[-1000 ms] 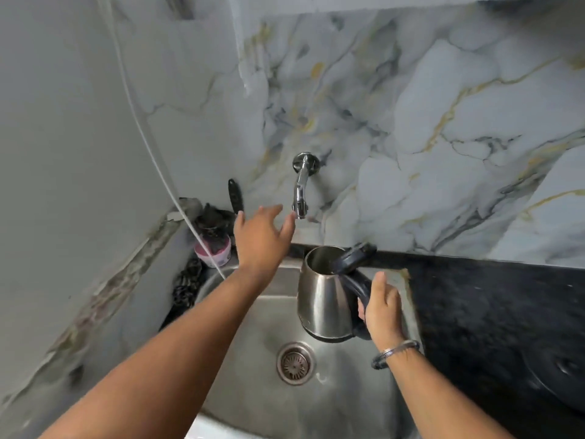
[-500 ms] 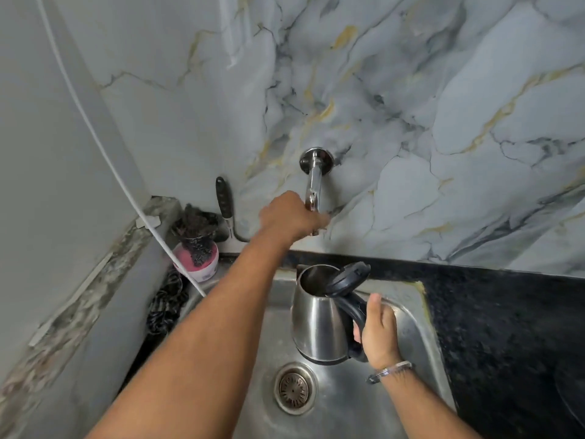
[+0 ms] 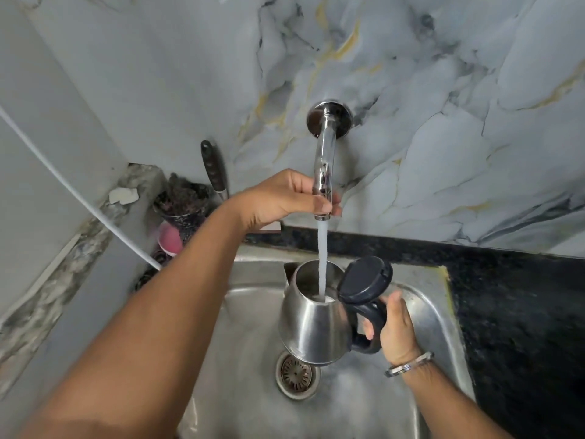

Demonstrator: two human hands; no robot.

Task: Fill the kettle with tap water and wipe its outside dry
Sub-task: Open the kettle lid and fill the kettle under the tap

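Observation:
A steel kettle (image 3: 311, 327) with its black lid (image 3: 364, 278) flipped open hangs over the steel sink (image 3: 421, 315). My right hand (image 3: 397, 331) grips its black handle (image 3: 368, 324). A chrome tap (image 3: 324, 160) sticks out of the marble wall, and my left hand (image 3: 281, 201) is closed around its lower end. A stream of water (image 3: 322, 258) falls from the spout straight into the kettle's mouth, where water shows inside.
The sink drain (image 3: 296, 373) lies below the kettle. A black stone counter (image 3: 519, 312) runs to the right. At the back left corner stand a pink cup (image 3: 171, 239) with a dark scrubber, a black-handled utensil (image 3: 213, 169) and a white cord (image 3: 79, 198).
My left hand reached up from beside the tap and closed on its end. Water now runs into the kettle. The view has come closer and tilted down.

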